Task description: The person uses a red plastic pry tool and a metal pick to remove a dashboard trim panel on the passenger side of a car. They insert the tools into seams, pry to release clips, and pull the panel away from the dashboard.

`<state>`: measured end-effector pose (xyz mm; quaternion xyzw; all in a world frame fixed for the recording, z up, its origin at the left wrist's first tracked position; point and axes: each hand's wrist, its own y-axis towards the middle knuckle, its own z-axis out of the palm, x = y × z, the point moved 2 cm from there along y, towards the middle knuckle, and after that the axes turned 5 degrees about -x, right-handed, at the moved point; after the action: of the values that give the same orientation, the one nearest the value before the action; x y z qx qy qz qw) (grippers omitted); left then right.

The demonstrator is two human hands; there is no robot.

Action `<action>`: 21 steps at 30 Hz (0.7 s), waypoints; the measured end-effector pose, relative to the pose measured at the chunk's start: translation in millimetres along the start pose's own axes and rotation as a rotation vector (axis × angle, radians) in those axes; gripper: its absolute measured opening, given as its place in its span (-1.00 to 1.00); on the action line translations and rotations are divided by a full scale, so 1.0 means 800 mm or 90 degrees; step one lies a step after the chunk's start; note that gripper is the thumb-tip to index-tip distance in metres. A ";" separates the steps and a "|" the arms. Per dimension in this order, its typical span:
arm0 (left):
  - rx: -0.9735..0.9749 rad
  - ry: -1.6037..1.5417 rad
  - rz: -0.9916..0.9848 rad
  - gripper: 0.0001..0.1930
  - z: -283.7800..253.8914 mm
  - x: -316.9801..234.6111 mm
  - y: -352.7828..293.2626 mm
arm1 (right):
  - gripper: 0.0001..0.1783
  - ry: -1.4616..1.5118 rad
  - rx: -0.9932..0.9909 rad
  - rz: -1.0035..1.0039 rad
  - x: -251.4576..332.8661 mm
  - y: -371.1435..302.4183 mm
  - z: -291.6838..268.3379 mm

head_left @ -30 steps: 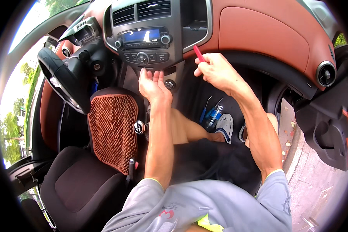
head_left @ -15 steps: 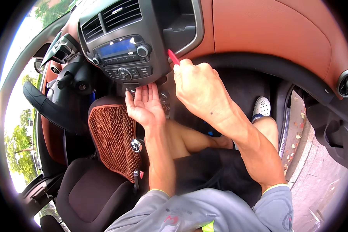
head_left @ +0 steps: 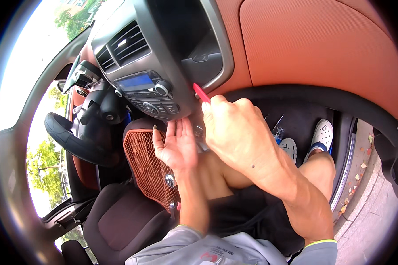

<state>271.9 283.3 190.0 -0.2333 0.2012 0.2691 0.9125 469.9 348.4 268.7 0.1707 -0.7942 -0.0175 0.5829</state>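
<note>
Right hand (head_left: pixel 241 130) — gripping red pry tool (head_left: pixel 201 93), tip at centre stack (head_left: pixel 180 86) | left hand (head_left: pixel 180 151) — palm up, fingers extended at its underside

My left hand (head_left: pixel 179 150) has its fingertips right at the lower edge of the radio panel (head_left: pixel 149 93), which blocks the way up. Only a narrow gap parts it from my right hand (head_left: pixel 236 132), and the red tool (head_left: pixel 201 93) fills the gap's upper end beside the panel. My bent leg (head_left: pixel 216 171) closes off the space below; the gear knob (head_left: pixel 170 179) stands near my left wrist. To the right, the footwell (head_left: pixel 301 108) gives open room beneath the orange dashboard (head_left: pixel 323 44).
</note>
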 end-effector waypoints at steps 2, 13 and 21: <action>0.009 0.014 0.001 -0.35 -0.007 -0.003 0.001 | -0.70 0.008 0.017 0.016 0.000 -0.002 0.002; -0.011 0.004 0.034 -0.40 -0.005 0.002 0.004 | -0.73 0.064 0.071 0.052 -0.004 0.005 -0.002; -0.065 0.071 0.062 -0.55 0.000 0.012 0.005 | -0.68 0.097 0.146 0.090 -0.009 0.013 -0.014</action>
<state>277.1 290.0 184.0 -0.2844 0.2487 0.3094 0.8727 479.4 362.4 268.0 0.1807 -0.7544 0.1279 0.6179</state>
